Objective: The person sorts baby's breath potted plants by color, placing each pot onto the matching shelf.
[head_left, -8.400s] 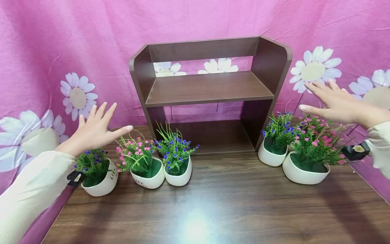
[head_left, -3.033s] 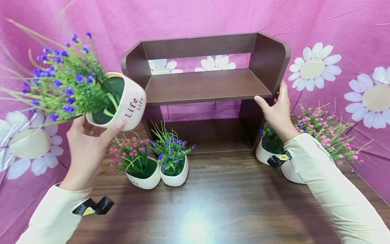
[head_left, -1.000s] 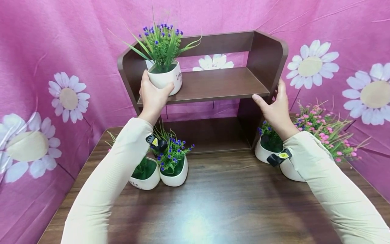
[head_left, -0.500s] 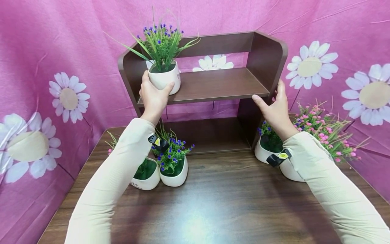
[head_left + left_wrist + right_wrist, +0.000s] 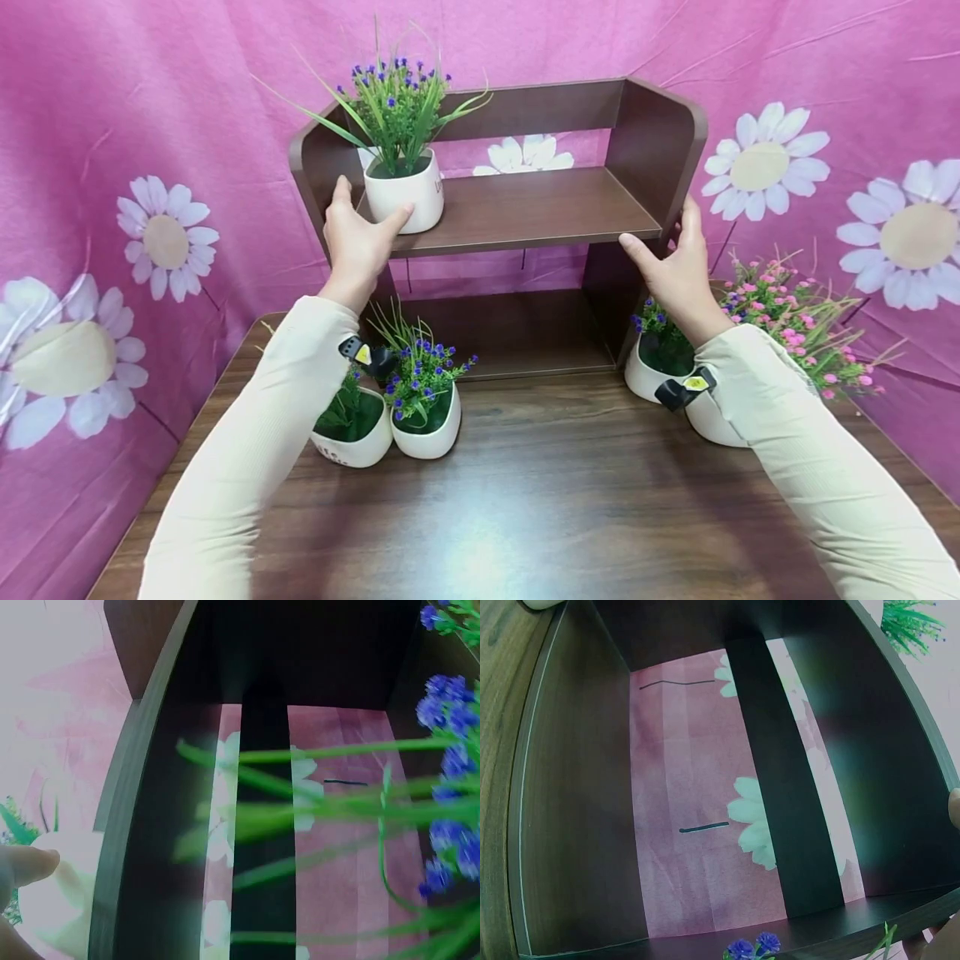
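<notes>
On the upper board at the left of a brown two-tier wooden shelf (image 5: 525,204) stands a white pot of artificial purple flowers (image 5: 405,196), upright, with long grass blades. My left hand (image 5: 358,246) is beside it, fingers spread and apart from the pot's left side, thumb overlapping its front. The left wrist view shows that thumb (image 5: 30,866) against the pale pot (image 5: 67,900). My right hand (image 5: 678,271) grips the shelf's right side panel, thumb at the upper board's front edge and fingers partly hidden behind the panel.
Two potted plants, one with blue flowers (image 5: 427,425) and one partly under my left sleeve (image 5: 352,437), stand front left of the shelf. At right are a blue-flowered pot (image 5: 652,375) and a pink-flowered plant (image 5: 802,325). A pink floral curtain (image 5: 480,42) hangs behind the wooden table (image 5: 540,492).
The left hand lifted the purple-flowered pot from the table's left, set it on the upper board, and has now let go, shifting slightly left. The right hand earlier took hold of the shelf and stays there.
</notes>
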The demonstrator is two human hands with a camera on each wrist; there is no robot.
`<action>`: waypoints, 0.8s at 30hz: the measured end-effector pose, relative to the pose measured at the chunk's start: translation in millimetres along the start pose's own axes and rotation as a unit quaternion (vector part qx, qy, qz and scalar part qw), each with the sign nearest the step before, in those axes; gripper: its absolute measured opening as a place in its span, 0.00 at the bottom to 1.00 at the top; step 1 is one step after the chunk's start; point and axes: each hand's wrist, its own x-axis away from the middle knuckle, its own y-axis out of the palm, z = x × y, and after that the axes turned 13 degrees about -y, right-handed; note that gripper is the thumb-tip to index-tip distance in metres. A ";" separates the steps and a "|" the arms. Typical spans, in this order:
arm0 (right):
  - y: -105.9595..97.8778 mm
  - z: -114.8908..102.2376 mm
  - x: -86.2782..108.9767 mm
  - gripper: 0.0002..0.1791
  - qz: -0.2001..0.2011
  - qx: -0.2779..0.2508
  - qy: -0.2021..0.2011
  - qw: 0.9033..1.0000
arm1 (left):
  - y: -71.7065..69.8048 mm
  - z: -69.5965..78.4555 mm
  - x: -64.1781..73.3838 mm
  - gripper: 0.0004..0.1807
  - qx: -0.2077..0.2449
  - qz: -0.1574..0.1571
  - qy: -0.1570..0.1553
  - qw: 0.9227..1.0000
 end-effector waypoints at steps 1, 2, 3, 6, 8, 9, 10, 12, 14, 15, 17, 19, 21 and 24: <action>-0.3 0.2 -0.1 0.44 0.000 0.000 -0.001 1.000 | -3.2 -1.0 0.5 0.51 0.006 -0.009 0.003 1.000; -0.4 -0.1 -0.3 0.44 0.000 0.000 -0.001 1.000 | -6.6 -2.0 1.6 0.50 0.009 -0.015 0.006 1.000; -0.5 -0.4 -0.4 0.44 0.000 -0.001 0.000 1.000 | -9.9 -2.9 3.0 0.50 0.011 -0.021 0.012 1.000; -0.3 -2.8 -0.5 0.44 -0.001 0.000 0.002 1.000 | -19.8 -4.6 10.7 0.49 0.011 -0.039 0.037 0.998; -0.5 -2.9 -0.2 0.44 -0.002 0.001 0.003 1.000 | -25.6 -5.1 16.7 0.49 0.005 -0.048 0.050 0.998; -0.6 -3.0 0.1 0.44 -0.001 0.001 0.003 1.000 | -28.0 -5.2 19.6 0.49 0.003 -0.053 0.054 0.997; -0.5 -3.3 0.3 0.44 -0.001 0.001 0.003 1.000 | -30.6 -5.6 22.3 0.49 0.004 -0.058 0.059 0.997; -0.5 -1.9 0.4 0.44 0.000 -0.001 0.001 1.000 | -34.6 -7.2 26.8 0.49 0.009 -0.067 0.065 0.996; -0.9 -1.9 0.5 0.43 0.003 -0.003 -0.001 1.000 | -36.7 -10.4 30.0 0.49 0.019 -0.076 0.072 0.994; -0.9 -1.9 0.4 0.43 0.003 -0.003 -0.002 1.000 | -37.7 -12.3 32.0 0.48 0.023 -0.080 0.076 0.994; -0.8 -2.1 0.4 0.43 0.004 -0.005 -0.005 1.000 | -39.6 -16.4 36.0 0.48 0.030 -0.086 0.080 0.993; -0.6 -2.0 0.2 0.43 0.004 -0.007 -0.006 1.000 | -41.7 -20.9 40.4 0.48 0.029 -0.091 0.080 0.992; -0.2 -2.3 0.5 0.43 0.003 -0.008 -0.007 1.000 | -44.2 -25.0 44.9 0.47 0.026 -0.095 0.081 0.992; 0.0 -2.3 0.8 0.43 0.001 -0.010 -0.005 1.000 | -47.9 -31.0 51.2 0.46 0.017 -0.095 0.089 0.991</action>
